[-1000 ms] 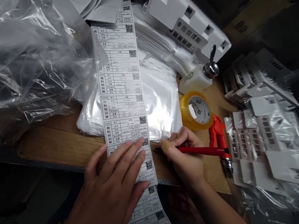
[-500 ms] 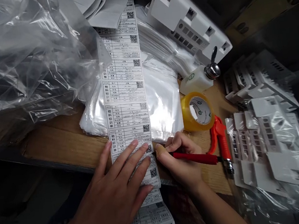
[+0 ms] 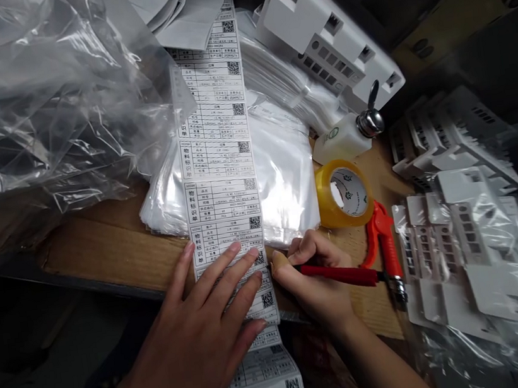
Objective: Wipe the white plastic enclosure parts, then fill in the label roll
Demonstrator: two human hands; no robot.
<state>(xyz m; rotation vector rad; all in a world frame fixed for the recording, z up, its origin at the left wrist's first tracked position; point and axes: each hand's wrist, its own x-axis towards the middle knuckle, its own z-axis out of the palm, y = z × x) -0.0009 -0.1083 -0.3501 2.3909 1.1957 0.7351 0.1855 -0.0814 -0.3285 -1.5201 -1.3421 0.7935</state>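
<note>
A long strip of printed labels (image 3: 223,200) with QR codes runs down the middle and hangs over the near edge of the table. My left hand (image 3: 196,336) lies flat on its lower part, fingers spread. Just to the right, my right hand (image 3: 316,285) is closed around a slim red pen (image 3: 339,273). The pen's writing end is largely hidden by my fingers, close to the strip's right edge; contact with the paper cannot be made out. Beneath the strip is a stack of clear plastic bags (image 3: 286,181).
Right of the bags stand a yellow tape roll (image 3: 329,200), a pump bottle (image 3: 340,139) and a red-handled tool (image 3: 388,244). White slotted parts (image 3: 494,277) in clear plastic fill the right side. Loose plastic film (image 3: 47,107) covers the upper left. A white housing (image 3: 328,32) leans behind.
</note>
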